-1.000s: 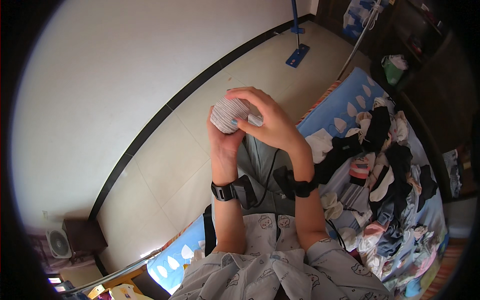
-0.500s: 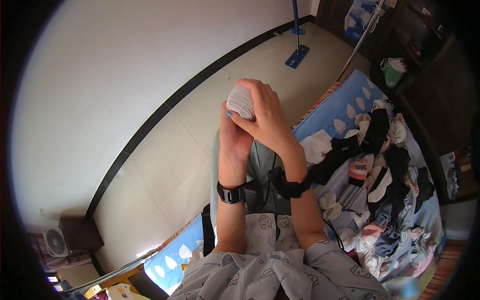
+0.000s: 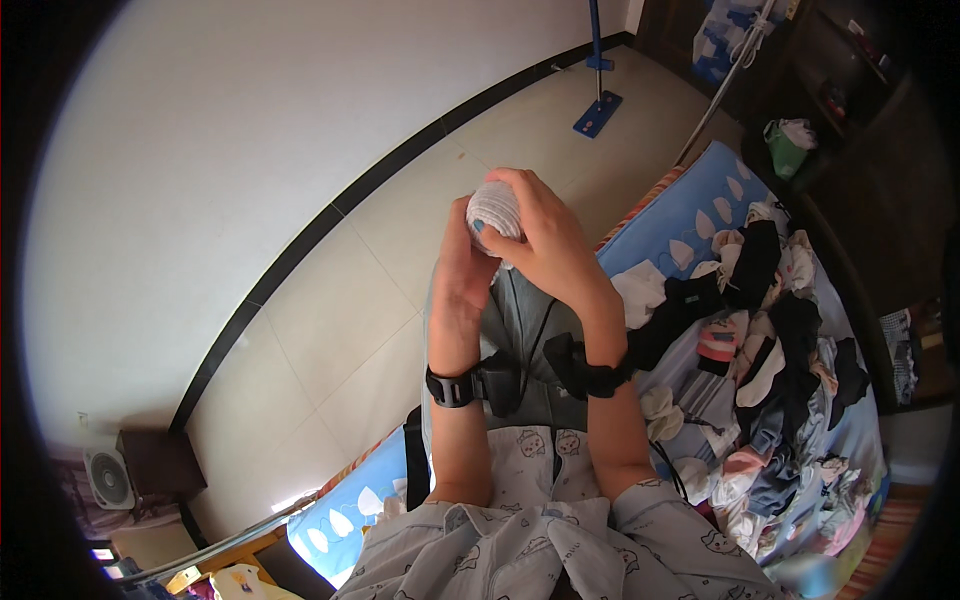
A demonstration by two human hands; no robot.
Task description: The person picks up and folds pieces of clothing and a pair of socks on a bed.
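In front of my lap I hold a pale grey, ribbed sock bundle [image 3: 496,208], rounded like a rolled ball, between both hands. My left hand [image 3: 464,268] cups it from the left and below, its fingers mostly hidden behind the bundle. From the right, my right hand [image 3: 548,240] curls over the top, its thumb with a blue nail pressed on the near face. Each wrist wears a black strap with a dark device.
On my right, a blue leaf-patterned bed sheet [image 3: 655,225] carries a heap of loose socks [image 3: 780,350] in black, white and pink. A blue flat mop [image 3: 598,115] stands on the tiled floor ahead. A fan [image 3: 110,478] is at far left.
The sock bundle and both hands have come slightly nearer to me and to the right. The bundle has turned a little, and my right thumb now lies over its near face.
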